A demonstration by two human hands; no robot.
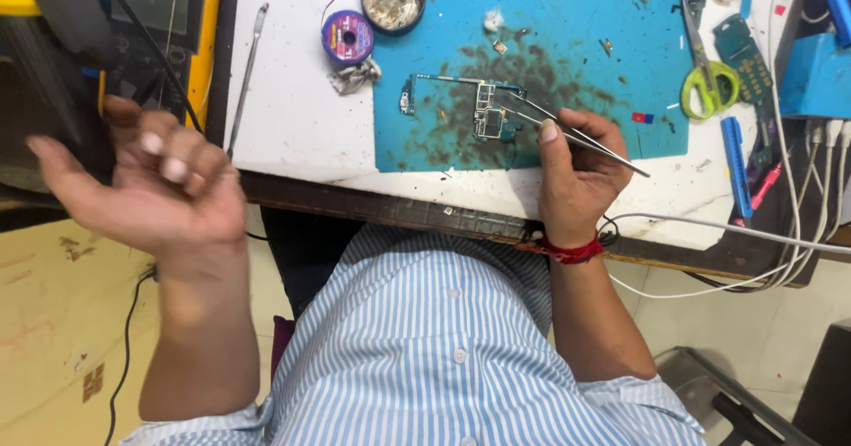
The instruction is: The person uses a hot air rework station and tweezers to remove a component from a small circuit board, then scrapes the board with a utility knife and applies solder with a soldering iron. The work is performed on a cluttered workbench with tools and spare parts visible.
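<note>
The right hand (576,167) grips metal tweezers (576,131) between thumb and fingers, their tips resting on a small phone circuit board (461,105) that lies on the stained blue mat (567,29) on the white surface (292,118). The left hand (146,180) is raised off the surface to the left, blurred, its fingers loosely curled and holding nothing. Green-handled scissors (707,78) lie beside the mat's right edge, and a purple solder-wick spool (347,36) sits near its upper left corner.
</note>
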